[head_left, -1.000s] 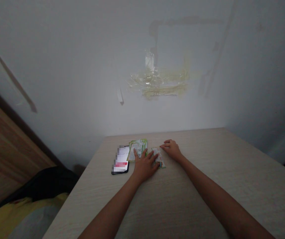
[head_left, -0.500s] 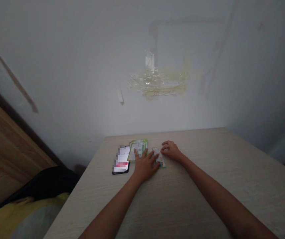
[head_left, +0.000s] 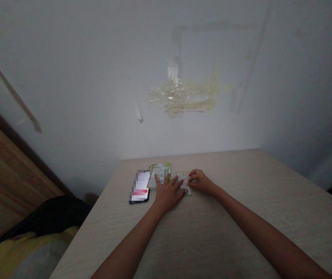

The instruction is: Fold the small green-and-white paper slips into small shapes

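Fingers point(head_left: 157, 180) of the left hand point(head_left: 167, 195) lie spread, gripping nothing, across the green packets point(head_left: 162, 169) and small packet point(head_left: 184, 185), near the table's point(head_left: 235, 170) far edge. The right hand's point(head_left: 203, 182) curl at the small packet's right side; whether they pinch it, I cannot tell. Packet print is too small to read; the phone point(head_left: 143, 184), toward the left edge, shows a red patch, partly pixelated.

phone point(head_left: 142, 192), screen lit | clear tape point(head_left: 173, 93) on wall point(head_left: 96, 77) | yellow fabric point(head_left: 0, 252)
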The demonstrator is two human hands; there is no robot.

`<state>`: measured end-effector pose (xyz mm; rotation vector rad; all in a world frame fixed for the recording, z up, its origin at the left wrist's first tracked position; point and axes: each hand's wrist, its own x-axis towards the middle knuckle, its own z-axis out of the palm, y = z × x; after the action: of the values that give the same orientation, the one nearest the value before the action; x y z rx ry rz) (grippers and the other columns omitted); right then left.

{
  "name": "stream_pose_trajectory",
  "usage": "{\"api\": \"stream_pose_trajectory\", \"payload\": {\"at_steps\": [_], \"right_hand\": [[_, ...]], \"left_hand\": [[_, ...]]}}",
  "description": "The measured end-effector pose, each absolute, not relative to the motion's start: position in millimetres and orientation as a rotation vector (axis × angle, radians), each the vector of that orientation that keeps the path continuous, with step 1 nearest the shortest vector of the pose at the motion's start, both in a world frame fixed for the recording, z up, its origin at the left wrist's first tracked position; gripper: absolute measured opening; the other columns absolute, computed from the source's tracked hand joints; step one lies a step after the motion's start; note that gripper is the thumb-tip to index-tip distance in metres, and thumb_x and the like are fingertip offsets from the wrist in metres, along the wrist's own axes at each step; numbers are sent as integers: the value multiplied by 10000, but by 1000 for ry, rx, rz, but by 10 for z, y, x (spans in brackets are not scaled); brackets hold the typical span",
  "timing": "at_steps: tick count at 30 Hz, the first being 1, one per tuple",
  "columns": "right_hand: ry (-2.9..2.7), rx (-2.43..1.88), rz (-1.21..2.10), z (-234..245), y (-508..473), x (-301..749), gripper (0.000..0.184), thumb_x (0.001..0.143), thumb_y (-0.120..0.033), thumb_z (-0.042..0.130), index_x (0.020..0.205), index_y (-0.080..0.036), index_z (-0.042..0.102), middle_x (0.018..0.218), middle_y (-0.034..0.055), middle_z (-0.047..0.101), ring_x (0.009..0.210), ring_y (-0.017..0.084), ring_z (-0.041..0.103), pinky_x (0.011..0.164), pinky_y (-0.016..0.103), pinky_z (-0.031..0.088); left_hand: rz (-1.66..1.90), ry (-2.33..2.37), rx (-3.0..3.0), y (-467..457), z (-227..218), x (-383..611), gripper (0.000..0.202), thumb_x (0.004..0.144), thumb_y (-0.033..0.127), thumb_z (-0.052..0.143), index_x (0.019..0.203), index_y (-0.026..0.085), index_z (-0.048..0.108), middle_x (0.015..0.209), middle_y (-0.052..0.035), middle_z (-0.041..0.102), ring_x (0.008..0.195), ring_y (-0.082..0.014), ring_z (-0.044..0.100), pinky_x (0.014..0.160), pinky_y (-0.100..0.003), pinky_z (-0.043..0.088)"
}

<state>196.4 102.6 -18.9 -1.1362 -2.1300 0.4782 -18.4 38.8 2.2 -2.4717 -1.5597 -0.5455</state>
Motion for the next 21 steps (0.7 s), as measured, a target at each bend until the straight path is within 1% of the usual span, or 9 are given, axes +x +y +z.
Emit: {"api": "stream_pose_trajectory", "payload": {"at_steps": [3, 7, 10, 15, 21], "right_hand": [[-2116, -1138, 505, -192, 943, 1990, 40, 721, -258, 729, 737, -221, 734, 1022, 75, 608, 1042, 225, 546, 990, 393, 408], [-2148, -1129, 549, -192, 834, 2028, 45, 721, -248, 734, 760, -226, 737, 1038, 72, 599, 1057, 225, 537, 1002, 398, 398], [-2163, -1110, 580, -183, 750, 2050, 52, 744, -240, 720, 786, -211, 732, 1068, 81, 585, 1071, 214, 529, 1003, 385, 396], [-2163, -1072, 606, -178, 625, 2069, 48, 734, -215, 730, 771, -189, 713, 1052, 87, 582, 1075, 212, 528, 998, 389, 395], [-2182, -1019, 663, -185, 583, 2094, 64, 716, -222, 752, 766, -201, 719, 1058, 79, 581, 1072, 214, 529, 991, 395, 401]], "left_hand": [[-540, -1575, -2472, 393, 25, -182, 435, 903, 597, 382, 1289, 452, 520, 1373, 22, 550, 1356, -352, 341, 1012, -758, -154], [-550, -1588, -2484, 387, 38, -178, 429, 901, 594, 396, 1286, 452, 523, 1369, 26, 554, 1355, -354, 338, 1004, -757, -169], [-541, -1594, -2488, 372, 61, -175, 426, 905, 579, 402, 1288, 442, 527, 1375, 20, 549, 1355, -356, 336, 1010, -759, -155], [-521, -1602, -2481, 361, 76, -173, 419, 908, 565, 408, 1286, 434, 531, 1373, 21, 551, 1354, -351, 343, 1016, -765, -131], [-563, -1567, -2457, 379, 32, -179, 407, 907, 560, 414, 1278, 443, 535, 1356, 25, 566, 1346, -354, 357, 1011, -769, -130]]}}
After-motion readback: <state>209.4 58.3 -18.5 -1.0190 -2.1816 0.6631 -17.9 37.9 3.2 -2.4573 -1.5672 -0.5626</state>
